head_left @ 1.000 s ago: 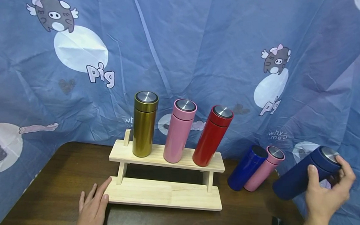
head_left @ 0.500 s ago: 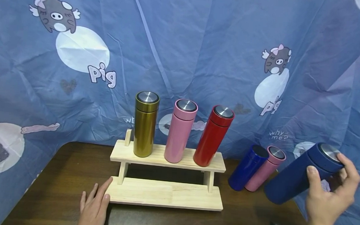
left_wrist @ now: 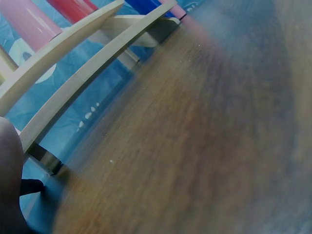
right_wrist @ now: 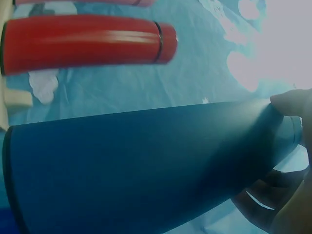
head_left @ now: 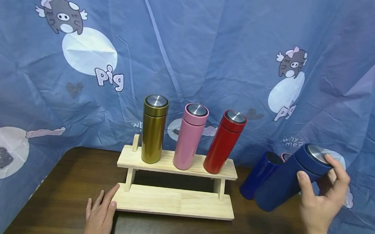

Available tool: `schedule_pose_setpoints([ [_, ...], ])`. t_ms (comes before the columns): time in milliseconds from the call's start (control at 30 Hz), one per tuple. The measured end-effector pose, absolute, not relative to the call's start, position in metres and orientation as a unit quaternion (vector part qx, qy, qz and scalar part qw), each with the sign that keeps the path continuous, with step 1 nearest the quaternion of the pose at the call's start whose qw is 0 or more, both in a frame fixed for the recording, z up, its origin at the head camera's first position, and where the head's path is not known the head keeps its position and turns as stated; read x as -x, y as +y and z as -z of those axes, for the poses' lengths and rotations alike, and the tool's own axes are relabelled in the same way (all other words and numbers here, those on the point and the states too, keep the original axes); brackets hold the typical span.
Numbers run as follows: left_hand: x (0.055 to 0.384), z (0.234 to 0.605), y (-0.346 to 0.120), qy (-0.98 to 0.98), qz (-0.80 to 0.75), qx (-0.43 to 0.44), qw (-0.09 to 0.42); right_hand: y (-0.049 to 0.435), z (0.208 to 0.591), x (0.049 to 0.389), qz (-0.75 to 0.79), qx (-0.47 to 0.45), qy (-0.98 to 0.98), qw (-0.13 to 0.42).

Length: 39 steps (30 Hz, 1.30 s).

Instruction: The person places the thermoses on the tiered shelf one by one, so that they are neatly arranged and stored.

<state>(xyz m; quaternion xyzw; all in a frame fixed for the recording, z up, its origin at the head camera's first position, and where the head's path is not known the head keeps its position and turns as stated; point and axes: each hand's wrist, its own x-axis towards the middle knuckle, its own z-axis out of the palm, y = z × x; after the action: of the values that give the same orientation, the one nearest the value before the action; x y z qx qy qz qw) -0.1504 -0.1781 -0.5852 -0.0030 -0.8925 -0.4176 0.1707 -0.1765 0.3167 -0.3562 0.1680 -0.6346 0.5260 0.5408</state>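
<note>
A person's right hand (head_left: 323,198) grips a navy flask (head_left: 282,180) beside a two-tier wooden rack (head_left: 173,201)

At the lower right of the head view, the navy flask leans, its steel lid toward the upper right and its base toward the lower left. The right hand clasps it near the top, thumb on the side and a finger at the lid's edge; the base looks raised off the brown table (head_left: 59,191). Behind it stand a bright-blue flask (head_left: 256,177) and, mostly hidden, another pink one.

At lower left, the left hand (head_left: 101,215) lies with fingers extended, touching the left end of the rack's bare lower shelf and probably steadying it. The upper shelf (head_left: 167,159), at the centre, bears a gold flask (head_left: 153,133), a pink flask (head_left: 188,140) and a red flask (head_left: 223,145), from left to right. Blue pig-print cloth (head_left: 210,44) hangs behind.

The step in hand appears to be carrying the navy flask. Setting it on the lower shelf would call for leftward travel past the bright-blue flask, straightening, then a gentle lowering.
</note>
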Motion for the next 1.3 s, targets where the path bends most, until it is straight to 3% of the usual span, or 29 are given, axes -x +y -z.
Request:
schedule_pose_setpoints([
  [200, 0.151, 0.581, -0.179, -0.901, 0.415, -0.010, 0.130, 0.299, 0.363, 0.183, -0.530, -0.190, -0.637, 0.526],
  [567, 0.151, 0.584, -0.178, -0.895, 0.413, -0.001, 0.168, 0.265, 0.375, 0.188, -0.557, -0.271, -0.632, 0.466],
  [967, 0.151, 0.587, -0.176, -0.890, 0.416, 0.005, 0.188, 0.222, 0.388, 0.182, -0.561, -0.291, -0.643, 0.432],
  [1300, 0.151, 0.583, -0.177, -0.899, 0.412, -0.009, 0.151, 0.192, 0.403, 0.180, -0.550, -0.309, -0.670, 0.391],
])
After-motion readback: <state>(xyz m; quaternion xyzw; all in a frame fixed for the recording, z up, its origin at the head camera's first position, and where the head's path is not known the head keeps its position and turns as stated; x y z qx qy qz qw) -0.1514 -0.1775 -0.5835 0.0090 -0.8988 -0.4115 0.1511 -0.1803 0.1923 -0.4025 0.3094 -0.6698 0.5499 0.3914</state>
